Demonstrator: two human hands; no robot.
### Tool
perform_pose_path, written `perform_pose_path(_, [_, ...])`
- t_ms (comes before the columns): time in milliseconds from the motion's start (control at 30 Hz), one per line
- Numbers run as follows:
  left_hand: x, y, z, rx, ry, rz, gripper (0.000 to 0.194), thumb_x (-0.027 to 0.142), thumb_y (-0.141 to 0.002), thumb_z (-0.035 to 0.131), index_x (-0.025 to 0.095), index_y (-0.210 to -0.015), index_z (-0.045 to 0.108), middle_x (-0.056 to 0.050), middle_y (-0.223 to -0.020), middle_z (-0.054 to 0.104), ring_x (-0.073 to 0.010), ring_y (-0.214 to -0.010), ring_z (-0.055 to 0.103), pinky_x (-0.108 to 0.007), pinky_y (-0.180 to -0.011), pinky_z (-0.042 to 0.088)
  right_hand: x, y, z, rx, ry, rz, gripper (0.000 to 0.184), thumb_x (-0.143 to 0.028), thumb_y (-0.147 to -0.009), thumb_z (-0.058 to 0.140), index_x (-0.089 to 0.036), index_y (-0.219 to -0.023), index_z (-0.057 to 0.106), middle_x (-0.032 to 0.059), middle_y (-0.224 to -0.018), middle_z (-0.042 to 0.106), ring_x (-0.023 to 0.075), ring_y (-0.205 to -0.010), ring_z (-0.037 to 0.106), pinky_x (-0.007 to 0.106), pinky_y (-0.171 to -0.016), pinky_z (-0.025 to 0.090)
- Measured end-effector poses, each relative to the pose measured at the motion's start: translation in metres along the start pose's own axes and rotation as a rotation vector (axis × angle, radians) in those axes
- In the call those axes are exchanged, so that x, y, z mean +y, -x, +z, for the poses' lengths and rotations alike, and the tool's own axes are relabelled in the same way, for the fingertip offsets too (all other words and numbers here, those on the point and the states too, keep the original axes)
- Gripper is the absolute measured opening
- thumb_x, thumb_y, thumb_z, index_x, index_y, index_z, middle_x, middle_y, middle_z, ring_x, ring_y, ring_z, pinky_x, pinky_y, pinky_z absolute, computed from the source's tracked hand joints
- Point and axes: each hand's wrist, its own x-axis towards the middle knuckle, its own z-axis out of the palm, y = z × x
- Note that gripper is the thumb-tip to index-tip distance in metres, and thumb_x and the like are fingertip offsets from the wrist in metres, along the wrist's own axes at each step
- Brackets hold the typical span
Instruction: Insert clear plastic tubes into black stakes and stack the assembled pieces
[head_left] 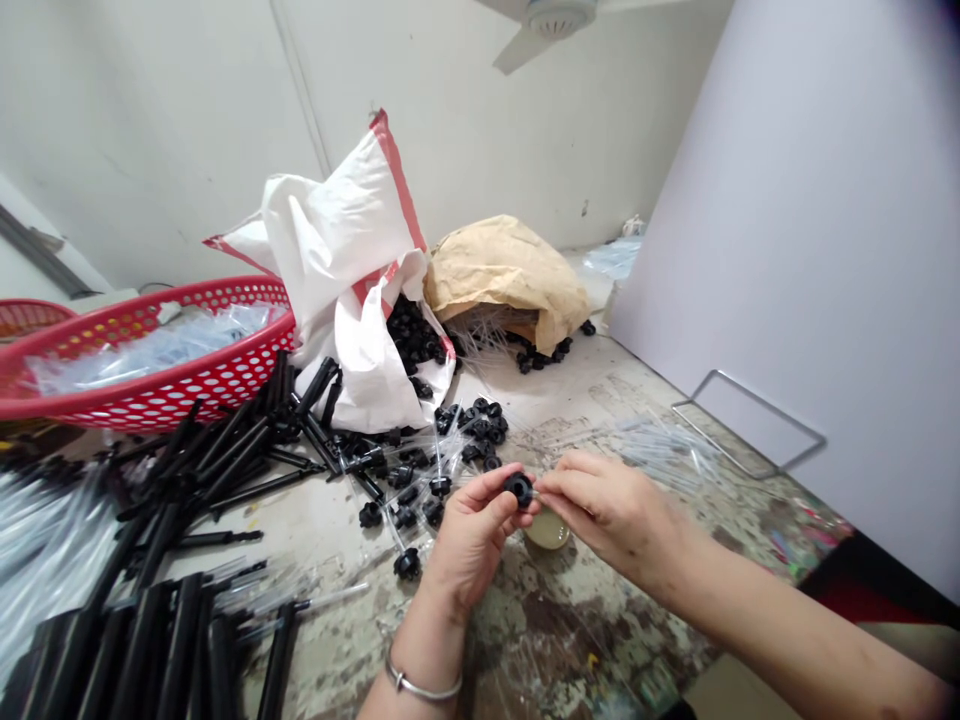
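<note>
My left hand pinches a small black plastic cap between thumb and fingers. My right hand meets it from the right, fingers pinched together at the cap, holding something thin I cannot make out. Under the hands sits a small round yellowish dish. More black caps lie scattered just beyond the hands, mixed with thin clear tubes.
A white and red sack spills black caps at the back. Beside it lies a brown paper bag. A red basket stands at the left. Black rods are piled at the lower left. A white board leans at the right.
</note>
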Motion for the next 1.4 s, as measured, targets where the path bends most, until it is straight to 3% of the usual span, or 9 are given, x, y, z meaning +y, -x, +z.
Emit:
perform_pose_path(267, [0.001, 0.001, 0.005, 0.033, 0.011, 0.04, 0.036, 0.02, -0.052, 0.083, 0.017, -0.087, 0.073, -0.008, -0.089, 0.073, -0.014, -0.07, 0.065, -0.023, -0.064, 0.051, -0.009, -0.002, -0.001, 0.061, 0.117, -0.079, 0.022, -0.012, -0.087, 0.044, -0.015, -0.09, 0.065, 0.0049, -0.073, 0.06, 0.016, -0.07, 0.055, 0.028, -0.064, 0.039])
perform_pose_path(467, [0.004, 0.001, 0.002, 0.042, -0.002, 0.039, 0.034, 0.018, -0.054, 0.082, 0.017, -0.087, 0.073, -0.008, -0.091, 0.073, -0.0141, -0.071, 0.065, -0.024, -0.066, 0.051, -0.01, -0.011, -0.003, -0.014, 0.188, -0.095, 0.016, -0.011, -0.08, 0.053, -0.017, -0.084, 0.066, 0.0027, -0.07, 0.061, 0.0156, -0.067, 0.053, 0.028, -0.063, 0.034])
perform_pose_path(967, [0.003, -0.001, -0.007, 0.028, -0.051, 0.049, 0.035, 0.02, -0.057, 0.081, 0.015, -0.091, 0.073, -0.008, -0.083, 0.072, -0.012, -0.064, 0.062, -0.023, -0.061, 0.048, -0.002, -0.025, 0.001, -0.199, 0.173, -0.117, 0.014, -0.016, -0.081, 0.054, -0.018, -0.072, 0.063, 0.0004, -0.072, 0.063, 0.0128, -0.066, 0.053, 0.028, -0.061, 0.029])
perform_pose_path(1233, [0.004, -0.001, -0.006, 0.037, -0.033, 0.073, 0.034, 0.023, -0.061, 0.079, 0.017, -0.094, 0.072, -0.007, -0.088, 0.071, -0.0129, -0.067, 0.063, -0.022, -0.061, 0.048, -0.007, -0.02, -0.003, -0.093, 0.158, -0.084, 0.013, -0.012, -0.082, 0.051, -0.016, -0.086, 0.062, 0.0024, -0.074, 0.064, 0.0161, -0.071, 0.057, 0.03, -0.066, 0.035])
perform_pose_path(1400, [0.005, 0.002, -0.002, 0.04, -0.011, 0.074, 0.035, 0.024, -0.059, 0.08, 0.015, -0.092, 0.071, -0.006, -0.077, 0.07, -0.0129, -0.061, 0.063, -0.022, -0.058, 0.047, -0.006, -0.019, -0.007, -0.071, 0.133, -0.1, 0.015, -0.013, -0.084, 0.048, -0.016, -0.074, 0.059, 0.0032, -0.067, 0.06, 0.0172, -0.063, 0.056, 0.03, -0.058, 0.041])
